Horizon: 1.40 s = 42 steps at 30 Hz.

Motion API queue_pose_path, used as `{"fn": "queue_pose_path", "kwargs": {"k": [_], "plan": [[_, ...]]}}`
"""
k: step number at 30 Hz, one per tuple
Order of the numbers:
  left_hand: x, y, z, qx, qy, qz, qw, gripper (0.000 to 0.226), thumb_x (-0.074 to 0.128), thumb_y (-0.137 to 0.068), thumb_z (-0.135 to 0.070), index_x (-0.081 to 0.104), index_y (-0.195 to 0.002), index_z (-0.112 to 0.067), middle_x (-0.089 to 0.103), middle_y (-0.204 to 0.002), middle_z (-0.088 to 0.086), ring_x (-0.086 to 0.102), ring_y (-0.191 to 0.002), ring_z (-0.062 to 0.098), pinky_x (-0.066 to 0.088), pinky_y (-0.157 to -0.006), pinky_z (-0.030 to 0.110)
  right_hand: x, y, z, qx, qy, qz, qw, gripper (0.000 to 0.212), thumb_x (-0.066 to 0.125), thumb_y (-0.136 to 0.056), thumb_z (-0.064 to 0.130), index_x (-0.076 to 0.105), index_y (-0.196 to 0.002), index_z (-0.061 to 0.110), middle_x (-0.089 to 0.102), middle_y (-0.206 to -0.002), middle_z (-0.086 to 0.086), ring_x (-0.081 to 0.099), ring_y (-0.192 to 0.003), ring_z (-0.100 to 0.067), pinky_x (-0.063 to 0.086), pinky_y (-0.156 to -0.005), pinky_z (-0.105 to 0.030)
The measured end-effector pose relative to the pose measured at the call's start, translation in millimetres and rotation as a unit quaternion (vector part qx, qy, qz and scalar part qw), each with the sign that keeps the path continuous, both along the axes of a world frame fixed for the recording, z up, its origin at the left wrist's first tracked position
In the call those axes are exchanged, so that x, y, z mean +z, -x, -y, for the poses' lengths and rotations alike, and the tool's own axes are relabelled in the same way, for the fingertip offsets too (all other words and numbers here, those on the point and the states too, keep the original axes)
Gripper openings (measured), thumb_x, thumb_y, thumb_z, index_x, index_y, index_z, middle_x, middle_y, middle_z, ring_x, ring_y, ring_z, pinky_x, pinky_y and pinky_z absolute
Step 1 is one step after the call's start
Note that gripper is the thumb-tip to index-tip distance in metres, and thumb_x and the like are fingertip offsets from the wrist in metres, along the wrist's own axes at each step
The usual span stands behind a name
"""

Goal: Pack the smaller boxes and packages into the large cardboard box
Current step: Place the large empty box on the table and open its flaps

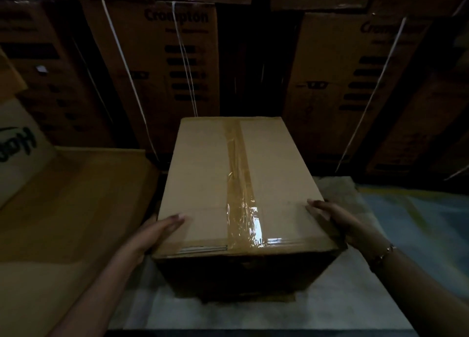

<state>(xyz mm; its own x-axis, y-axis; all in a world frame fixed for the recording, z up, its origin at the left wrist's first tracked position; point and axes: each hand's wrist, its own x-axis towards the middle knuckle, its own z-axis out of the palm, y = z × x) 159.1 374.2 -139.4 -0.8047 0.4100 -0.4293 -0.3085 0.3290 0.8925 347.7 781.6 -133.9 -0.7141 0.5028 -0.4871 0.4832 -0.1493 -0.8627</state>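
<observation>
1. Head view: the left hand (154, 232) lay flat against the near left side of the cardboard box (208, 179), fingers spread wide with their tips over the top edge; it pressed rather than closed on anything.
2. The right hand (330, 217) did the same on the near right side, fingers open along the top edge, a bracelet (383, 254) at the wrist.
3. The box stood upright on the desk (342, 298) between the two hands, its flaps shut and sealed by glossy brown tape (241, 184) running down the middle and across the near edge.
4. It looked stiff and square-cornered, with plain matte board; judging by its bulk it was probably weighty, so a two-sided squeeze low on the walls seemed safer than the top rim. The tape was slick, so best avoided.
5. Just to the left lay a flattened sheet of cardboard (76, 197), smooth and tan.
6. Behind stood a dim wall of stacked printed cartons (162, 70) bound with white straps.
7. No smaller packages showed.
</observation>
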Motion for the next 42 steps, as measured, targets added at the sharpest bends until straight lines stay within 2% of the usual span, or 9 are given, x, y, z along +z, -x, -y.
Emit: {"fn": "queue_pose_path", "kwargs": {"k": [5, 12, 18, 23, 30, 33, 35, 38, 42], "plan": [[11.6, 31.6, -29.1, 0.044, 0.016, 0.02, 0.999, 0.057, 0.076, -0.077, -0.052, 0.067, -0.118, -0.014, 0.072, -0.103, 0.005, 0.068, -0.09, 0.023, 0.05, -0.065, 0.031, 11.4, 44.1, -2.2, 0.016, -0.029, 0.004, 0.999, 0.043, 0.079, -0.08, 0.039, 0.063, -0.114, 0.019, 0.072, -0.105, -0.009, 0.069, -0.096, -0.028, 0.057, -0.083, -0.04], [8.3, 55.1, -38.2, 0.053, -0.023, 0.038, 0.998, 0.06, 0.085, -0.069, -0.042, 0.068, -0.117, -0.009, 0.073, -0.107, 0.012, 0.07, -0.093, 0.03, 0.056, -0.071, 0.035, 16.5, 58.8, 9.3, -0.016, -0.026, -0.015, 0.999, 0.044, 0.076, -0.084, 0.03, 0.06, -0.12, 0.013, 0.069, -0.112, -0.018, 0.066, -0.103, -0.038, 0.054, -0.092, -0.052], [10.2, 73.9, -33.6, 0.08, -0.066, -0.064, 0.993, 0.061, 0.085, -0.071, -0.035, 0.065, -0.124, -0.013, 0.074, -0.106, 0.004, 0.071, -0.095, 0.023, 0.055, -0.071, 0.031, 18.7, 61.9, 15.8, -0.068, -0.13, -0.124, 0.981, 0.048, 0.078, -0.081, 0.03, 0.056, -0.121, 0.016, 0.067, -0.115, -0.003, 0.064, -0.092, -0.009, 0.051, -0.065, -0.02], [2.4, 81.2, -26.5, 0.051, -0.054, -0.16, 0.984, 0.081, 0.092, -0.063, -0.025, 0.053, -0.133, -0.013, 0.067, -0.119, 0.004, 0.065, -0.105, 0.018, 0.053, -0.086, 0.032, 8.2, 50.4, 11.8, -0.061, -0.188, -0.136, 0.971, 0.074, 0.081, -0.074, 0.04, 0.04, -0.135, 0.027, 0.054, -0.118, 0.011, 0.056, -0.098, -0.002, 0.05, -0.073, -0.019], [-44.3, 59.1, -9.0, 0.001, 0.062, -0.216, 0.974, 0.091, 0.088, -0.07, -0.008, 0.037, -0.146, -0.001, 0.053, -0.142, 0.017, 0.05, -0.132, 0.028, 0.039, -0.11, 0.038, -37.9, 17.0, 26.1, 0.027, -0.199, -0.069, 0.977, 0.069, 0.077, -0.083, 0.024, 0.029, -0.132, 0.037, 0.05, -0.128, 0.007, 0.053, -0.114, -0.017, 0.05, -0.084, -0.029], [-44.1, 55.9, -5.0, -0.005, 0.084, -0.188, 0.979, 0.091, 0.088, -0.072, -0.02, 0.037, -0.146, -0.008, 0.051, -0.145, 0.013, 0.049, -0.133, 0.026, 0.039, -0.108, 0.036, -31.4, 13.7, 24.8, 0.036, -0.174, -0.076, 0.981, 0.057, 0.073, -0.087, 0.017, 0.037, -0.129, 0.033, 0.051, -0.136, 0.001, 0.056, -0.113, -0.016, 0.049, -0.081, -0.028], [-28.4, 56.2, 1.1, -0.002, 0.047, -0.157, 0.986, 0.091, 0.091, -0.065, -0.04, 0.046, -0.14, -0.015, 0.056, -0.141, 0.008, 0.052, -0.129, 0.023, 0.04, -0.106, 0.033, -16.8, 9.2, 21.1, 0.025, -0.142, -0.083, 0.986, 0.05, 0.075, -0.083, 0.035, 0.05, -0.126, 0.031, 0.056, -0.136, 0.0, 0.058, -0.111, -0.013, 0.05, -0.079, -0.033], [20.7, 67.1, 13.6, 0.028, -0.089, -0.091, 0.992, 0.119, 0.082, -0.042, -0.076, 0.052, -0.14, -0.017, 0.054, -0.144, 0.01, 0.054, -0.13, 0.027, 0.039, -0.112, 0.048, 33.9, 6.0, 7.8, -0.044, -0.013, -0.194, 0.98, 0.063, 0.062, -0.075, 0.071, 0.062, -0.125, 0.032, 0.064, -0.129, 0.0, 0.061, -0.117, -0.027, 0.051, -0.084, -0.046], [115.0, 95.8, 25.6, -0.001, -0.275, -0.08, 0.958, 0.094, 0.056, -0.069, -0.088, 0.056, -0.14, -0.026, 0.055, -0.144, 0.012, 0.055, -0.131, 0.03, 0.049, -0.102, 0.052, 135.5, 31.8, -34.1, -0.045, -0.017, -0.241, 0.969, 0.079, 0.053, -0.077, 0.081, 0.059, -0.135, 0.027, 0.064, -0.133, -0.008, 0.066, -0.114, -0.028, 0.053, -0.088, -0.051]]}}
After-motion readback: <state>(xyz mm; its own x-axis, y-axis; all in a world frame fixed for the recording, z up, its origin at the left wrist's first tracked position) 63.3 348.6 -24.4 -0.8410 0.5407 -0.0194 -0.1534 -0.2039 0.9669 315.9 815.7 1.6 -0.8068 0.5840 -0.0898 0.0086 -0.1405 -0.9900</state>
